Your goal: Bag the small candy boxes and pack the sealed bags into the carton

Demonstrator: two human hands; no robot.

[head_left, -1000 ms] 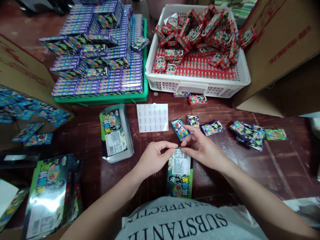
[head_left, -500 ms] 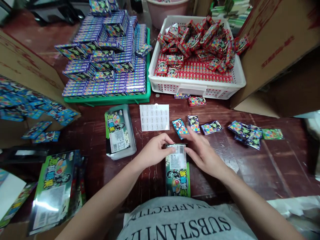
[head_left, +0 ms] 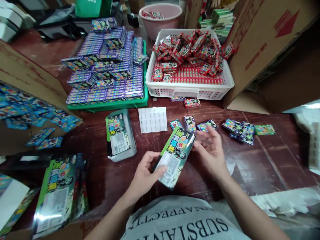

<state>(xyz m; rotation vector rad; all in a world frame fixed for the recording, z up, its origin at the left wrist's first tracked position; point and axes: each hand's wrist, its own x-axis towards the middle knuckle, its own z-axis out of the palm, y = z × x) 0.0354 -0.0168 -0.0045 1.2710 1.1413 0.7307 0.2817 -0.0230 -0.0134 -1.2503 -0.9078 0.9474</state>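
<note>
My left hand (head_left: 147, 173) grips the lower left edge of a green and black candy package (head_left: 182, 143), its thumb on the white label. The package is tilted, its printed top end pointing up and right. By its upper right corner is my right hand (head_left: 212, 155), fingers apart; whether the thumb touches the corner I cannot tell. Behind the package lie a blue candy packet (head_left: 174, 124), partly covered, a purple packet (head_left: 190, 123) and another dark purple packet (head_left: 206, 125). A sticker sheet (head_left: 153, 120) with round labels lies to their left.
A stack of clear-edged packages (head_left: 118, 133) stands left of the sheet. Behind are a green tray (head_left: 107, 106) of purple boxes and a white basket (head_left: 160, 90) of red boxes. Several packets (head_left: 241, 130) lie to the right. Cardboard cartons (head_left: 252, 56) flank the table; filled packages (head_left: 56, 190) lie front left.
The package has been lifted and turned, so its printed end now points away from me. My right hand has moved right and opened beside it. The camera view has shifted slightly.
</note>
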